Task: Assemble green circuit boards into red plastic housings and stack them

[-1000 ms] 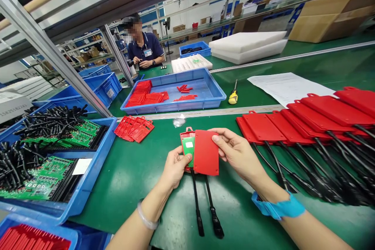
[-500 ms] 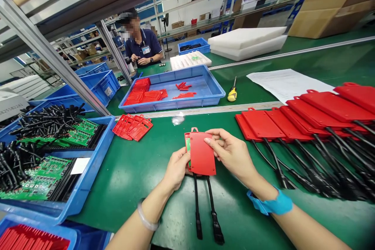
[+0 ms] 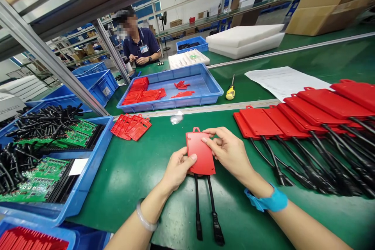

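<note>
Between my hands is a red plastic case [image 3: 200, 156] with a small hanging loop at its top and two black cables [image 3: 215, 222] trailing from its lower end onto the green table. My left hand [image 3: 178, 168] grips the case's left edge, thumb on the front face. My right hand [image 3: 227, 148] pinches the upper right edge, its thumb also pressing on the front. The front cover lies over the case, and no green board shows at the left side. The fingers behind the case are hidden.
Finished-looking red cases [image 3: 258, 123] with cables lie in a row at right. Red frames [image 3: 130, 127] lie left, beside a blue bin [image 3: 98, 164] of circuit boards. Behind are a blue tray [image 3: 202, 101], a yellow screwdriver [image 3: 230, 93] and paper [image 3: 281, 80]. A co-worker [image 3: 140, 47] sits beyond.
The red cover has shifted left over the case, hiding the green board that showed along the left side. My left thumb has moved onto the cover's front.
</note>
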The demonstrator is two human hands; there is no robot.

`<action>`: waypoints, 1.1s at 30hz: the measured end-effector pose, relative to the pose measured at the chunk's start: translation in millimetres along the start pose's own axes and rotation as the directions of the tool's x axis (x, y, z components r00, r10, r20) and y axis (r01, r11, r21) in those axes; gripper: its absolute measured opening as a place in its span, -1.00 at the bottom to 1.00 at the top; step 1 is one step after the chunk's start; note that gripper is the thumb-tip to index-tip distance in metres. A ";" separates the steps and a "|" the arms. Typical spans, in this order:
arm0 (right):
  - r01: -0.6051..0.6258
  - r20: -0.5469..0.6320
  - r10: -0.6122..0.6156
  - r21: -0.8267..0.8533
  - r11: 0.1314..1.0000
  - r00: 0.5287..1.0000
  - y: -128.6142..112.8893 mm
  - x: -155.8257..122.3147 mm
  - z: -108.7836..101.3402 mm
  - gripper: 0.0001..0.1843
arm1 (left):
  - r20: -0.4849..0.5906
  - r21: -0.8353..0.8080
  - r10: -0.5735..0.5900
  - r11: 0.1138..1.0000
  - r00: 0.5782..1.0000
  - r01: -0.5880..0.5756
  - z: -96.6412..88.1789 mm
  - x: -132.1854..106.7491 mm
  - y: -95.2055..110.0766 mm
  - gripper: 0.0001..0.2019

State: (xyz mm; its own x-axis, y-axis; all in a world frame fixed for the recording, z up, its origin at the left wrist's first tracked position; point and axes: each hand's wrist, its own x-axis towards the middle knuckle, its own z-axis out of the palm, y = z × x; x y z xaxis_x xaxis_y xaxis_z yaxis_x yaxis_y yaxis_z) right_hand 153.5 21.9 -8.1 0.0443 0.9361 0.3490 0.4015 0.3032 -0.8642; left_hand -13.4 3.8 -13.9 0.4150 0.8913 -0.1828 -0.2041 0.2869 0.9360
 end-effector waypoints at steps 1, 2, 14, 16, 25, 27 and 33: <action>-0.007 0.000 0.007 0.007 1.000 1.000 0.8 -0.2 0.2 -0.76 | 0.007 0.002 0.012 1.000 1.000 -0.012 -0.2 0.0 -0.4 -0.45; -0.024 0.002 0.024 0.024 0.999 1.000 1.7 -0.4 0.4 -0.75 | 0.011 0.005 0.022 1.000 1.000 -0.022 -0.5 0.0 -1.0 -0.44; -0.397 0.435 0.203 0.419 0.816 0.877 -0.5 9.3 -8.2 -0.56 | 0.125 0.130 0.038 0.990 0.991 -0.054 -5.4 -4.3 -3.3 -0.42; -0.476 0.538 0.184 0.475 0.740 0.823 -3.0 10.2 -13.6 -0.55 | 0.146 0.123 0.031 0.991 0.989 -0.049 -5.1 -5.0 -2.0 -0.43; -0.492 0.510 0.181 0.583 0.647 0.841 -13.8 5.3 -9.9 -0.57 | 0.103 0.512 0.209 0.827 0.972 -0.232 -0.4 -6.2 4.2 -0.54; -0.498 0.478 0.223 0.588 0.637 0.850 -11.8 5.1 -6.7 -0.59 | 0.102 0.584 0.202 0.780 0.974 -0.223 0.5 -6.8 6.2 -0.53; -0.641 0.502 0.406 0.668 0.379 0.764 3.5 10.2 -5.5 -0.80 | 0.276 0.768 0.491 0.405 0.827 -0.497 -11.0 -10.5 19.0 -0.51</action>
State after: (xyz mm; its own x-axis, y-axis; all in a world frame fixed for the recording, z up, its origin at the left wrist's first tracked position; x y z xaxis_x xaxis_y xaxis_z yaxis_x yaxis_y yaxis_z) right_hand 160.4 31.5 -5.7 -0.2623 0.9274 -0.2665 -0.4875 -0.3657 -0.7928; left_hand -31.4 3.7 2.4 0.4876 0.7806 0.3912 0.3924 -0.5961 0.7005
